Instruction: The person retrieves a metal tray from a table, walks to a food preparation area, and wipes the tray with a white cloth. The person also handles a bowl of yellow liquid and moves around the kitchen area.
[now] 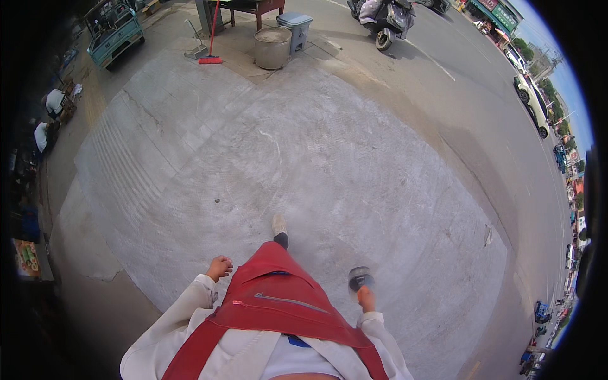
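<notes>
At the lower right, my right hand (pixel 366 299) grips a rounded container (pixel 359 277). It looks dark inside with a paler rim, but motion blur hides its exact kind. My left hand (pixel 220 268) hangs at the other side, its fingers loosely curled and nothing visible in them. Between my hands is the red apron (pixel 280 289) I wear, with a zipped pocket across it. One light-coloured shoe (pixel 279 224) shows ahead of the apron, on the concrete pavement (pixel 304 156). My sleeves are whitish.
Ahead stand a red broom (pixel 210 60), a long-handled dustpan (pixel 196 52), a round drum (pixel 272 48), a grey bin (pixel 295 31) and a wooden table (pixel 259 6). A cargo tricycle (pixel 115 37) is far left, a scooter (pixel 387 21) far right. Two people (pixel 54 102) are at the left.
</notes>
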`<state>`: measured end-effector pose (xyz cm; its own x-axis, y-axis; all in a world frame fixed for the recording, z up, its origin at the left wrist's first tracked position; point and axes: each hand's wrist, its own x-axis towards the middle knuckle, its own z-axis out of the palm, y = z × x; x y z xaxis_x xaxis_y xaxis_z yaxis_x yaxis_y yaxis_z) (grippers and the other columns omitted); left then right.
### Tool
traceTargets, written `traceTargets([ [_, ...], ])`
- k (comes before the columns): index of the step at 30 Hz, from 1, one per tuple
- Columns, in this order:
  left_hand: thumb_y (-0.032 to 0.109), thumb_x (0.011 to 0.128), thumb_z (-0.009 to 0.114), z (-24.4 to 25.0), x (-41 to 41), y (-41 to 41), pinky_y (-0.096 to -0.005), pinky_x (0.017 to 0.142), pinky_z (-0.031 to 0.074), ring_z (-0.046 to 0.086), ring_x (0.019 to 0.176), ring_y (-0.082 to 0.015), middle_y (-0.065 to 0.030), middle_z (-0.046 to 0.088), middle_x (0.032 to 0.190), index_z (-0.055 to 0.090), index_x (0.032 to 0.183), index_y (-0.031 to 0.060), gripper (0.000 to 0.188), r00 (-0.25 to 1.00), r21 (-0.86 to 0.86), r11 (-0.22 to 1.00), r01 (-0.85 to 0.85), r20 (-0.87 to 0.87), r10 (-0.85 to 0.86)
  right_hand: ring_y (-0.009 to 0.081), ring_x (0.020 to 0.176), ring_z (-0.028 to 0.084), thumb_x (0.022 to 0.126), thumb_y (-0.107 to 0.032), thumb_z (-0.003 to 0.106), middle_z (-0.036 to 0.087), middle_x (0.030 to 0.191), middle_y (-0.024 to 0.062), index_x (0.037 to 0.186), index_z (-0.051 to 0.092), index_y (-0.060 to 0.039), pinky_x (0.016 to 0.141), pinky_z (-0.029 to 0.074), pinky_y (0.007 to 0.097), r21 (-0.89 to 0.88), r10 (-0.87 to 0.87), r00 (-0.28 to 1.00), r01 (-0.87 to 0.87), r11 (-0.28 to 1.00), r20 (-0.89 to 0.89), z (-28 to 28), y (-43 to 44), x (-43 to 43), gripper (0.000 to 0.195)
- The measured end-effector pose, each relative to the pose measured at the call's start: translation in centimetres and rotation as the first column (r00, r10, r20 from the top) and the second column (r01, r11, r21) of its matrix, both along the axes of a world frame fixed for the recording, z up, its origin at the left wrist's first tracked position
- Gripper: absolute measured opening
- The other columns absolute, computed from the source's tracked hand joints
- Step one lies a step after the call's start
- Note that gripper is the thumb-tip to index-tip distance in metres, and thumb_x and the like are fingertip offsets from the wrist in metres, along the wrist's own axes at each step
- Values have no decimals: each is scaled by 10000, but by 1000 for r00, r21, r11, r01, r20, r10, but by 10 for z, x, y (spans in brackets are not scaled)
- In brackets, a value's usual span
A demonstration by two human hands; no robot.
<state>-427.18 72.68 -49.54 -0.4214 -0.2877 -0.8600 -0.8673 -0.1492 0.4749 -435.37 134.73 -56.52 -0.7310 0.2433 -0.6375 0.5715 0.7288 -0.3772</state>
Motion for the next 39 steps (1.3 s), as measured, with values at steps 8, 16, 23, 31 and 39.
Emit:
traceTargets([
  [8, 240, 917, 559, -12, -179, -101, -336, 622, 529, 635, 728, -193, -80, 636, 896, 560, 1039, 83, 198, 966, 66, 965, -253, -45, 256, 264, 603, 628, 831, -173, 556, 661, 776, 152, 969, 637, -57, 537, 493, 367, -118, -93, 995, 90, 989, -20, 63, -65, -275, 198],
  [16, 257, 913, 569, 6, -299, -201, -332, 642, 525, 627, 745, -180, -66, 632, 910, 555, 1014, 96, 190, 861, 60, 873, -484, -144, 487, 168, 439, 512, 878, -291, 553, 518, 562, 62, 814, 619, -52, 392, 398, 325, -395, -134, 988, 152, 906, 73, 66, -240, -524, 256],
  [23, 204, 897, 548, 18, -322, -227, -384, 674, 521, 628, 780, -225, -79, 623, 909, 555, 1021, 99, 163, 669, -30, 688, -725, 203, 715, 184, 407, 490, 882, -290, 565, 502, 554, 77, 824, 620, -12, 362, 388, 320, -428, 44, 961, 80, 900, 273, 13, -433, -711, 289],
  [31, 258, 894, 571, 18, -481, -298, -366, 661, 501, 618, 765, -196, -47, 632, 841, 600, 904, 90, 171, 702, 8, 705, -709, 99, 705, 163, 481, 566, 855, -339, 588, 619, 660, 104, 869, 650, 10, 413, 427, 322, -237, 712, 702, -692, 682, 0, 23, -607, -910, 354],
  [39, 223, 883, 603, -19, -692, -513, -355, 634, 521, 631, 722, -206, -60, 636, 848, 600, 925, 67, 161, 754, 87, 749, -657, 58, 655, 157, 456, 552, 854, -323, 496, 583, 584, 79, 827, 659, -51, 441, 426, 322, -160, 690, 708, -706, 690, -149, -11, -690, -1025, 319],
])
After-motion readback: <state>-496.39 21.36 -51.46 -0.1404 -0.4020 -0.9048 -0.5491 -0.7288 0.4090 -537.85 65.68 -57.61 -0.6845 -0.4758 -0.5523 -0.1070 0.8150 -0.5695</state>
